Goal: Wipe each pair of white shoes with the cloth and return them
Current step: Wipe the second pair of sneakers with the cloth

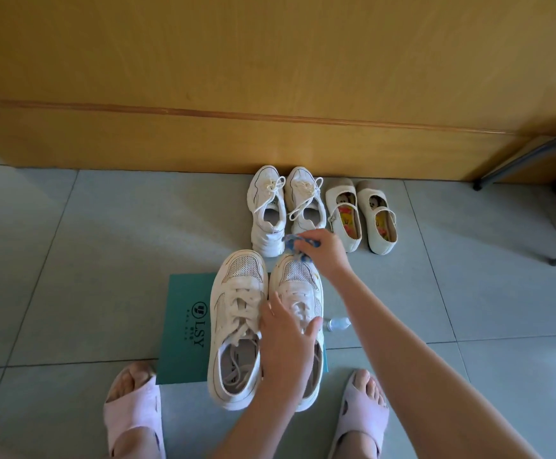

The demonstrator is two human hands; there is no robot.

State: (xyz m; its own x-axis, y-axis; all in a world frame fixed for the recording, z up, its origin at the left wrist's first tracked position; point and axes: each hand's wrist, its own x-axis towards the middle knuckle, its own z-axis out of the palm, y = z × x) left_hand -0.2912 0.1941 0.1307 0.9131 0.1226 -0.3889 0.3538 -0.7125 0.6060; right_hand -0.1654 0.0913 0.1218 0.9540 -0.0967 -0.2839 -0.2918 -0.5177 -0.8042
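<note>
A pair of large white lace-up sneakers stands on a teal card (185, 326) in front of me: the left sneaker (237, 326) and the right sneaker (298, 283) side by side. My left hand (288, 339) grips the right sneaker over its laces and tongue. My right hand (323, 251) holds a bunched blue and white cloth (295, 248) against that sneaker's toe. Farther back, near the wooden door, stand a smaller pair of white sneakers (283, 207) and a pair of cream strap shoes (362, 215).
A small clear plastic bottle (339, 323) lies on the grey tiled floor right of the sneakers. My feet in pink slippers (134, 412) (361, 415) flank the card. Dark metal furniture legs (528, 160) stand at the far right. The wooden door (270, 77) fills the background.
</note>
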